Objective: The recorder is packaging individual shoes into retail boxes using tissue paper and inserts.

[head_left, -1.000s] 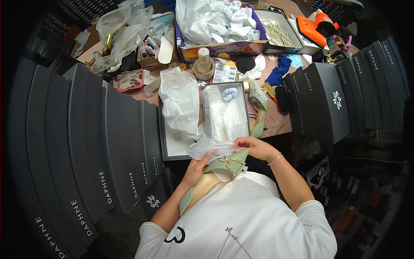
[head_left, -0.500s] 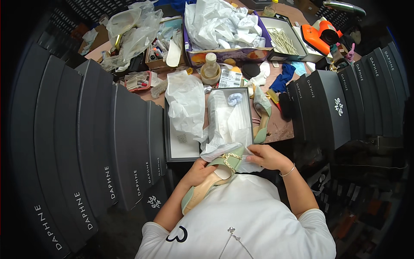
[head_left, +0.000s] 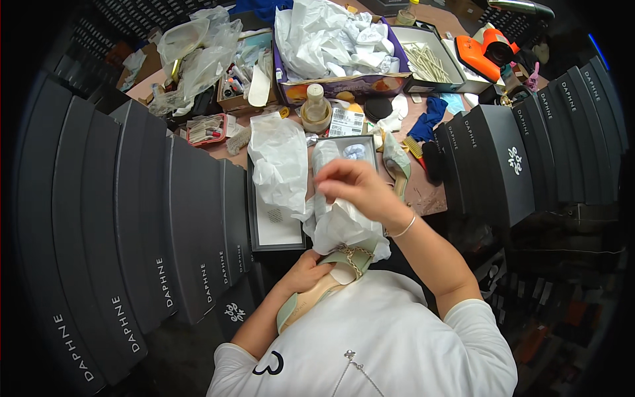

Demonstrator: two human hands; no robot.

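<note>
My left hand [head_left: 303, 272] grips a pale green high-heeled shoe [head_left: 311, 296] with a gold chain across its upper, held against my lap. Its toe rests among white tissue paper [head_left: 344, 228] that hangs over the near end of an open shoebox. Above that box my right hand [head_left: 354, 188] is raised, its fingers loosely bent and slightly apart, with nothing visible in them. A wrapped white bundle [head_left: 324, 159] and a crumpled bluish-white wad [head_left: 355, 152] lie in the box. The matching green shoe [head_left: 397, 162] lies to the right, partly behind my forearm.
A box lid [head_left: 278, 231] with white paper [head_left: 281, 155] on it lies left of the shoebox. Stacked dark shoeboxes [head_left: 139, 218] stand at left, more [head_left: 506, 159] at right. Behind are a glue bottle [head_left: 316, 109], a purple carton [head_left: 340, 85] of paper and a yellow brush [head_left: 415, 147].
My right hand has left the tissue by the shoe's toe and moved up and left over the shoebox. The tissue now bunches higher around the toe. My left hand keeps hold of the shoe.
</note>
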